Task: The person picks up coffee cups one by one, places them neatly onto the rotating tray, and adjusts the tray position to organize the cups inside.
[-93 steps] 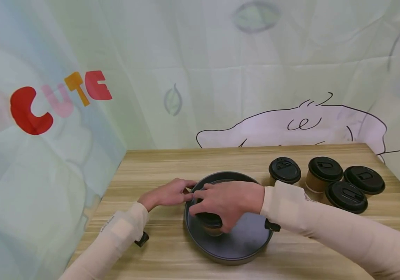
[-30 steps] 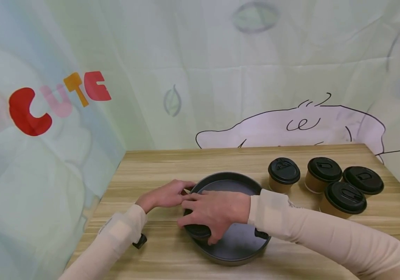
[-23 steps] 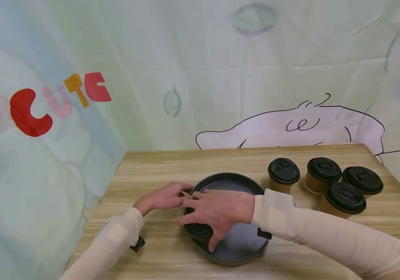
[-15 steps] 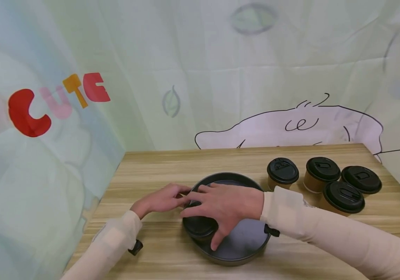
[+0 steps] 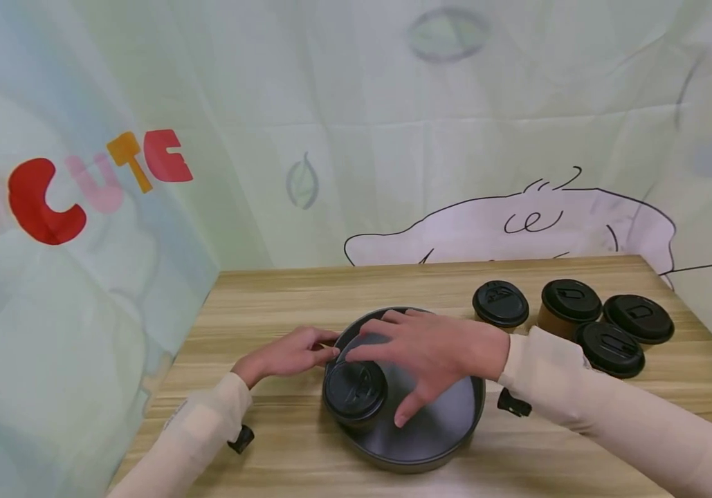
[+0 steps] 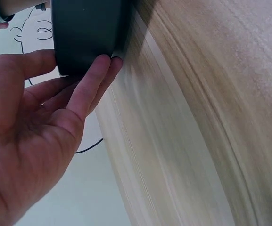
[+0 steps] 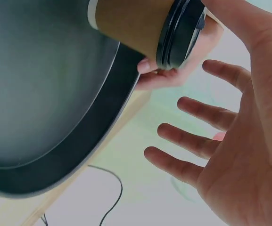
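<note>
A paper coffee cup with a black lid (image 5: 356, 391) stands inside a dark round pan (image 5: 436, 436), close to its left wall. Its brown side (image 7: 131, 21) shows in the right wrist view. My right hand (image 5: 433, 349) hovers over the pan beside the cup, fingers spread and holding nothing. At the pan's left edge my left hand (image 5: 290, 356) holds the rim; in the left wrist view its thumb (image 6: 39, 63) meets the rim's edge and its fingers (image 6: 91, 84) lie along the outer wall.
Several more lidded coffee cups stand at the back right of the wooden table (image 5: 281, 297): one alone (image 5: 500, 304) nearest the pan, the others grouped near another cup (image 5: 570, 304). A printed curtain (image 5: 331, 138) rises behind the table and along the left.
My right hand shifted the cup leftward in the pan, then let go and drew back up and to the right, uncovering the lid. My left hand has stayed at the rim.
</note>
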A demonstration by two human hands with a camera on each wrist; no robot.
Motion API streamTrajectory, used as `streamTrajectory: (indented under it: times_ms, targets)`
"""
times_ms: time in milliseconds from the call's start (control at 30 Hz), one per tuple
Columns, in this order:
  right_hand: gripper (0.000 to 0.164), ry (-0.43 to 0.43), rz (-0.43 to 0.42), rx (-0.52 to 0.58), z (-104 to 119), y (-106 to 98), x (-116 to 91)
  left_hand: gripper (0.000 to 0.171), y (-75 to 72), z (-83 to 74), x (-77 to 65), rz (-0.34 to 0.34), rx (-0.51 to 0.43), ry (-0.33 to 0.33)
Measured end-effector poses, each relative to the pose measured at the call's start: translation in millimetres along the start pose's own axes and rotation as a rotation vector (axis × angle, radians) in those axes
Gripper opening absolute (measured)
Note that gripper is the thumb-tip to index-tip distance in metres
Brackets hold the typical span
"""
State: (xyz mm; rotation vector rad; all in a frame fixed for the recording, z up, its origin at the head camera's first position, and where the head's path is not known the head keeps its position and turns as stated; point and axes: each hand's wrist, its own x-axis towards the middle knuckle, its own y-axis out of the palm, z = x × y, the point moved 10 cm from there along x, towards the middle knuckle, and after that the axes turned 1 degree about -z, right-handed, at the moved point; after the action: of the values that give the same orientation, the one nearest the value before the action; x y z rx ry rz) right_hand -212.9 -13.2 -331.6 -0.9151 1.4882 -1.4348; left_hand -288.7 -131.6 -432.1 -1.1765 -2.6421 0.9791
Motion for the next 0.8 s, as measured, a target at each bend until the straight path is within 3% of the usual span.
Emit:
streamTrajectory:
  times_ms: [400,800]
  targets:
    - [0.095,0.149,-0.016,0.037,-40,-4,-28,0.038,-4.9,0.3,8.8,0.007,0.029,0.004]
    - [0.100,0.309,-0.037,0.067,-78,-10,-55,0.042,-9.3,9.9,20.3,0.011,-0.039,-0.032]
